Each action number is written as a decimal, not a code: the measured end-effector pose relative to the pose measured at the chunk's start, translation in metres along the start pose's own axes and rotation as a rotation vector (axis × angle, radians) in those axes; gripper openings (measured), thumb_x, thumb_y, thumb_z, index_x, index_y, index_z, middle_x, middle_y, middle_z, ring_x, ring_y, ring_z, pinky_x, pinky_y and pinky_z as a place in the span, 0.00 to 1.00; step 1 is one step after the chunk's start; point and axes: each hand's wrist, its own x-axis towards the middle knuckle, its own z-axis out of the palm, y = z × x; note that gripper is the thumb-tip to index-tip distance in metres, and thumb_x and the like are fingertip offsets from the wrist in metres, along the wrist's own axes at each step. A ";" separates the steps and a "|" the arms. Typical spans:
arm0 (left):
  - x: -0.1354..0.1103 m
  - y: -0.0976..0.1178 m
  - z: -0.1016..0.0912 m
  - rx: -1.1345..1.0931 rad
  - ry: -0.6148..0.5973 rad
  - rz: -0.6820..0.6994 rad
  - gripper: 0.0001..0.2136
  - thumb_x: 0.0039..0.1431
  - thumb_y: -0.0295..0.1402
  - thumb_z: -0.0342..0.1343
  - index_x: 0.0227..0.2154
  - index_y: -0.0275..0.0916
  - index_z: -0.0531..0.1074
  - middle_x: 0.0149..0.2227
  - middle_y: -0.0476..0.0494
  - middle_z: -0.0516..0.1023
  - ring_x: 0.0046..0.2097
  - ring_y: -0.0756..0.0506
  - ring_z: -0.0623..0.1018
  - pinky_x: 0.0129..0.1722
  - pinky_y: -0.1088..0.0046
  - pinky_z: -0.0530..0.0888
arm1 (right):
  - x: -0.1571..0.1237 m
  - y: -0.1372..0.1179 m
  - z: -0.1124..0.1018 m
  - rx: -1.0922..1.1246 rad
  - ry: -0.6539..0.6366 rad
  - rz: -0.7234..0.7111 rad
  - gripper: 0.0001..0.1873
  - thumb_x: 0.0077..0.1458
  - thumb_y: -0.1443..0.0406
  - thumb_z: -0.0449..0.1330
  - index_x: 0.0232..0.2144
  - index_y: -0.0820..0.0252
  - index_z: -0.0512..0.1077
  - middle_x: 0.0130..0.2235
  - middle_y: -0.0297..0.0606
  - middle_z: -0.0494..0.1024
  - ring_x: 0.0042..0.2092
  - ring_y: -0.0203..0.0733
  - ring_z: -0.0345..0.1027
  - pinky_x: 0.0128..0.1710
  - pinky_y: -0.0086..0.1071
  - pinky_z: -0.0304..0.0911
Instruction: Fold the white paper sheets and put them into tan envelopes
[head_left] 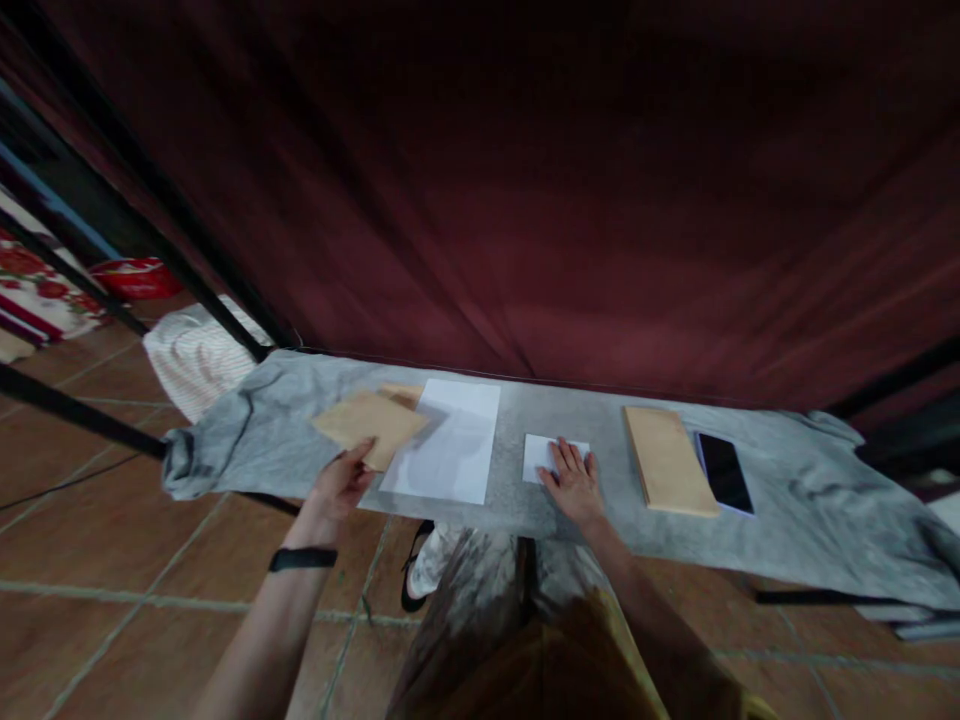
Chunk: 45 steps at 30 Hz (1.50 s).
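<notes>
My left hand (346, 478) pinches the near edge of a brown paper envelope (371, 425), raised a little over the left part of the cloth-covered board. Under and beside it lies a stack of white paper sheets (454, 440), and another brown piece (403, 394) peeks out behind the envelope. My right hand (572, 482) rests flat with fingers spread on a small folded white paper (536, 457), covering much of it. To the right of that hand sits a stack of brown envelopes (667, 460), with a dark-screened phone (725, 472) close beside it.
A grey cloth (810, 500) covers the narrow board. Behind it hangs a dark red curtain (525, 250). Black metal bars (82, 408) cross at the left. A striped cloth (199, 365) and a red basin (139, 278) are farther left, above the tiled floor (97, 540).
</notes>
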 end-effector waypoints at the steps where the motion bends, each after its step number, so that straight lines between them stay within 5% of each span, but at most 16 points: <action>1: -0.013 -0.013 0.010 -0.036 -0.037 -0.042 0.08 0.47 0.23 0.65 0.25 0.38 0.70 0.21 0.55 0.70 0.18 0.56 0.63 0.15 0.82 0.58 | 0.001 0.000 -0.001 0.007 -0.008 0.004 0.33 0.70 0.50 0.47 0.70 0.58 0.57 0.71 0.46 0.57 0.72 0.52 0.48 0.70 0.55 0.36; 6: -0.065 -0.080 0.062 -0.185 -0.100 -0.172 0.13 0.47 0.19 0.65 0.22 0.38 0.67 0.21 0.56 0.72 0.19 0.57 0.68 0.20 0.83 0.68 | 0.002 0.001 -0.002 0.043 -0.031 0.014 0.33 0.70 0.50 0.47 0.70 0.57 0.57 0.72 0.45 0.57 0.72 0.52 0.48 0.70 0.55 0.35; 11: -0.093 -0.115 0.092 -0.238 -0.155 -0.256 0.10 0.49 0.17 0.63 0.25 0.38 0.71 0.25 0.53 0.78 0.27 0.53 0.78 0.35 0.77 0.79 | 0.002 0.001 -0.002 0.061 -0.027 0.023 0.32 0.70 0.50 0.47 0.70 0.58 0.57 0.72 0.45 0.56 0.72 0.52 0.47 0.70 0.55 0.34; 24: -0.093 -0.126 0.095 -0.143 -0.205 -0.287 0.13 0.48 0.16 0.63 0.19 0.38 0.69 0.22 0.52 0.77 0.28 0.52 0.80 0.39 0.77 0.78 | 0.001 0.002 -0.007 0.124 -0.028 0.021 0.32 0.71 0.51 0.46 0.70 0.58 0.58 0.72 0.45 0.56 0.72 0.53 0.47 0.70 0.56 0.32; 30: -0.119 -0.131 0.083 -0.103 -0.329 -0.314 0.05 0.52 0.24 0.63 0.25 0.37 0.74 0.27 0.44 0.81 0.33 0.46 0.82 0.42 0.69 0.80 | 0.001 0.001 -0.005 0.122 -0.006 0.015 0.31 0.71 0.51 0.47 0.69 0.59 0.58 0.72 0.45 0.56 0.72 0.54 0.47 0.71 0.56 0.33; 32: -0.131 -0.139 0.085 -0.005 -0.437 -0.209 0.03 0.53 0.30 0.65 0.30 0.38 0.76 0.32 0.42 0.83 0.37 0.44 0.83 0.45 0.65 0.80 | 0.001 0.001 -0.006 0.118 -0.007 0.021 0.31 0.71 0.52 0.47 0.69 0.59 0.58 0.72 0.45 0.55 0.72 0.53 0.47 0.71 0.55 0.33; 35: -0.145 -0.156 0.103 0.364 -0.626 0.223 0.11 0.59 0.38 0.61 0.42 0.40 0.78 0.46 0.37 0.83 0.51 0.40 0.81 0.56 0.60 0.76 | 0.001 0.002 -0.009 0.107 -0.023 0.010 0.30 0.72 0.52 0.46 0.69 0.59 0.58 0.72 0.45 0.55 0.72 0.54 0.47 0.71 0.56 0.34; 40: -0.150 -0.188 0.149 0.935 -0.765 0.877 0.24 0.69 0.40 0.46 0.64 0.35 0.64 0.68 0.30 0.64 0.70 0.37 0.62 0.68 0.53 0.63 | 0.000 0.008 -0.015 0.090 -0.053 -0.008 0.27 0.73 0.58 0.44 0.69 0.58 0.59 0.72 0.44 0.55 0.72 0.51 0.49 0.70 0.53 0.38; 45: -0.151 -0.205 0.166 1.271 -0.705 1.083 0.28 0.69 0.42 0.46 0.66 0.29 0.61 0.69 0.26 0.61 0.72 0.34 0.58 0.68 0.50 0.61 | -0.013 0.021 -0.017 0.088 -0.009 0.063 0.27 0.71 0.57 0.47 0.68 0.57 0.61 0.72 0.43 0.57 0.71 0.52 0.50 0.70 0.51 0.41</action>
